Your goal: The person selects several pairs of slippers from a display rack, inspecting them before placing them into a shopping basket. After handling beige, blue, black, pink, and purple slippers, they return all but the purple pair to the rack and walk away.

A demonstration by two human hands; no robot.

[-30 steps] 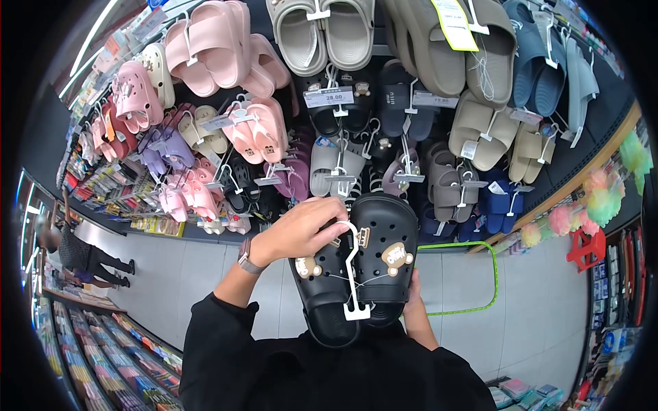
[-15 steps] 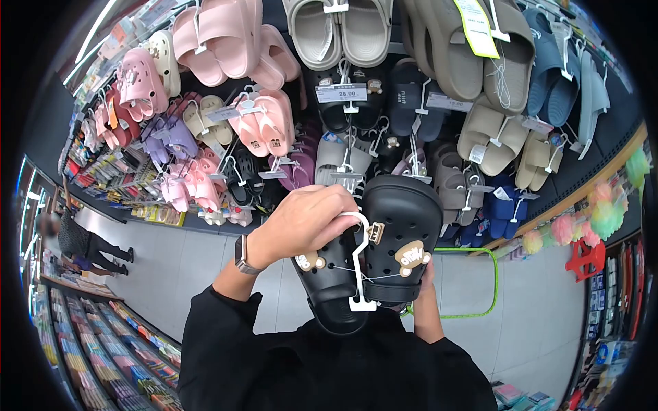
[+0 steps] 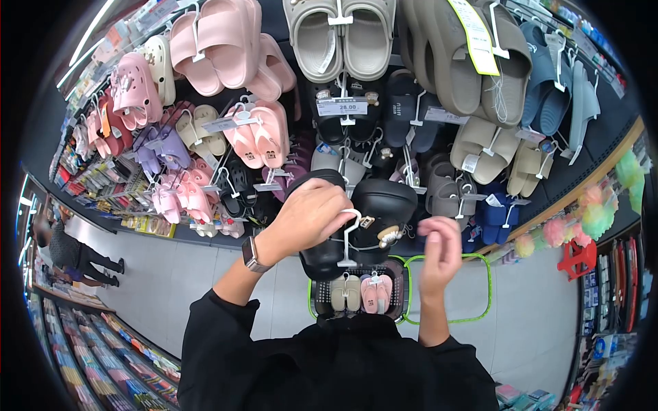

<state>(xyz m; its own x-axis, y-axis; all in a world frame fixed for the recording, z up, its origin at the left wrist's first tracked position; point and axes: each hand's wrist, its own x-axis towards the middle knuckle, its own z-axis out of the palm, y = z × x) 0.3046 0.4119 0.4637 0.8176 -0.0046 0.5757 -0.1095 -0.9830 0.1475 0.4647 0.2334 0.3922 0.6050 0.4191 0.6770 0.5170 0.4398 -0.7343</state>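
pair of black perforated foam clogs point(image 3: 363, 219) on a white plastic hanger point(image 3: 348, 240): held up in mid-air in front of the shoe wall, toes pointing away, small charm badges on the uppers, one brown, one pale. the pair hangs directly above the basket.

left hand point(image 3: 308, 216): raised, grip closed around the hook end of the hanger and the near clog, fingers curled tight on it. a dark watch point(image 3: 250, 255) sits on the wrist; black sleeve below.

right hand point(image 3: 439, 250): raised just beside the clogs, apart from them, fingers loosely curled and spread, holding nothing.

black mesh shopping basket with green rim point(image 3: 356, 298): below the hands, holding one pair of beige slides point(image 3: 345, 293) and one pair of pink slides point(image 3: 375, 294), each on a white hanger. a green looped basket handle point(image 3: 490, 277) stands to the right of it.

display wall behind: rows of hung footwear; large pink slides point(image 3: 219, 41) upper left, grey clogs point(image 3: 343, 34) top centre, taupe slides point(image 3: 473, 61) upper right with a yellow tag point(image 3: 473, 34), white price label reading 28.00 point(image 3: 341, 107) at centre.

pale tiled floor point(image 3: 164, 274): below the wall. another person point(image 3: 72, 253) stands far left in the aisle.
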